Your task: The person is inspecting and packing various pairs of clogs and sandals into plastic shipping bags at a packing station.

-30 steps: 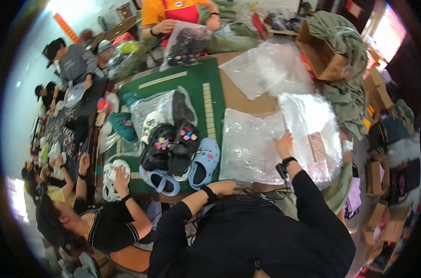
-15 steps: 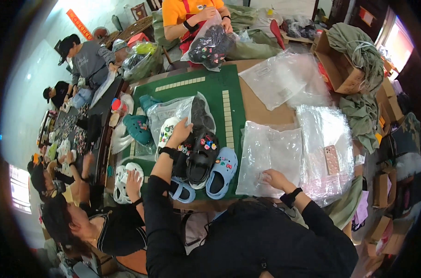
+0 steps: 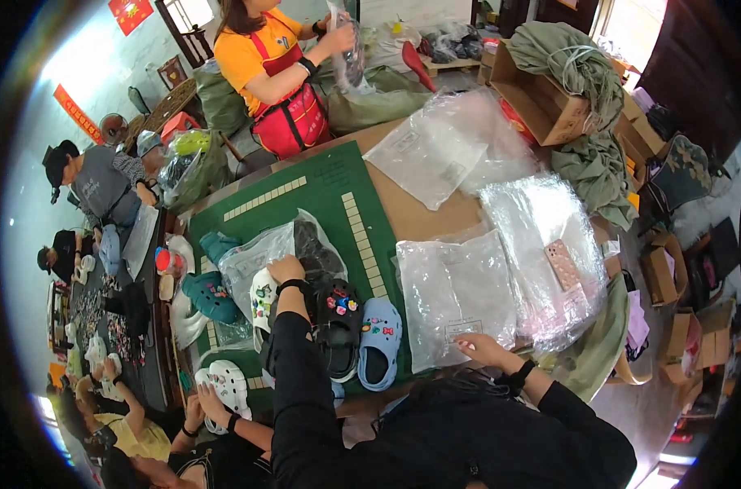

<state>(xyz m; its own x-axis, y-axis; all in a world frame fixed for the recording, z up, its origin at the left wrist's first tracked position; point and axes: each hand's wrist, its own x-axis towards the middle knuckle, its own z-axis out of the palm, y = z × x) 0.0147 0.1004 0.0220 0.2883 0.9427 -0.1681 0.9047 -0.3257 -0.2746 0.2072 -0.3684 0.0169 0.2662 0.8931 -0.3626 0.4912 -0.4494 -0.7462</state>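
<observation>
My left hand (image 3: 287,268) reaches over the row of clogs, its fingers curled around the far end of a white clog (image 3: 260,300) with small charms. My forearm hides part of that shoe. Beyond it lies a clear bag (image 3: 309,242) with dark clogs inside. To its right stand a black clog (image 3: 338,322) with bright charms and a light blue clog (image 3: 378,336). My right hand (image 3: 482,350) rests at the near edge of a flat clear plastic bag (image 3: 448,281), thumb and fingers pinched on the film.
Teal clogs (image 3: 210,297) sit on the green mat (image 3: 260,179). A phone (image 3: 562,265) lies on shiny bags (image 3: 537,216) at right. At left a co-worker's hands touch another white clog (image 3: 231,386). Across the table a person in orange (image 3: 256,73) holds a filled bag.
The whole view has swung and the table sits lower in it. My left hand has shifted farther along the white clog. The person opposite has lifted the filled bag upright.
</observation>
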